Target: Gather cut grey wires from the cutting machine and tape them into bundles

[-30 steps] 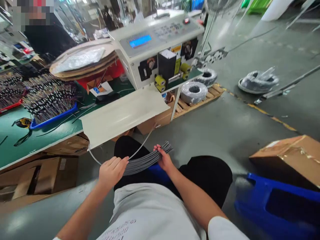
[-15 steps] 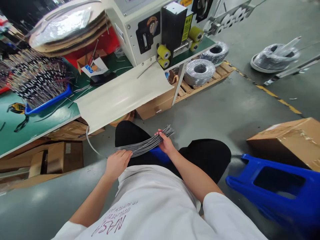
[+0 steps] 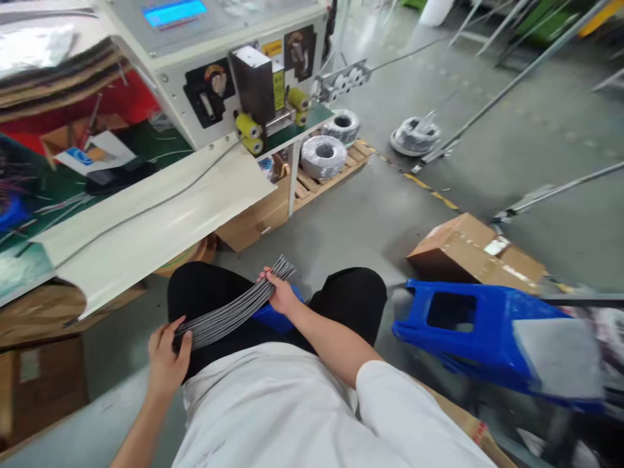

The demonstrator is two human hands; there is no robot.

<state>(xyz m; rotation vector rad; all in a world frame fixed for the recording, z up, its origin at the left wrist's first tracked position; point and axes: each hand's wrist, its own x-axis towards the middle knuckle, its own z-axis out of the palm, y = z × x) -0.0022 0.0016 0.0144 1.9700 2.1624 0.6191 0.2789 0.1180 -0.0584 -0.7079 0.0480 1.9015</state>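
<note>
A bundle of grey cables lies slantwise over my lap. My right hand is closed around it near its upper right end, where the cut ends fan out slightly. At the lower left end, my left hand has its thumb and fingers on either side of the bundle. A single grey cable runs from the yellow rollers of a cable machine down across a cream chute.
A blue plastic stool and a cardboard box stand on the right. Wrapped cable coils sit on a wooden pallet behind the bench. Open boxes are under the bench at left.
The view has turned right. A cable now stretches along the chute, where only a short piece showed near the rollers. My left hand has shifted from atop the bundle to its left end.
</note>
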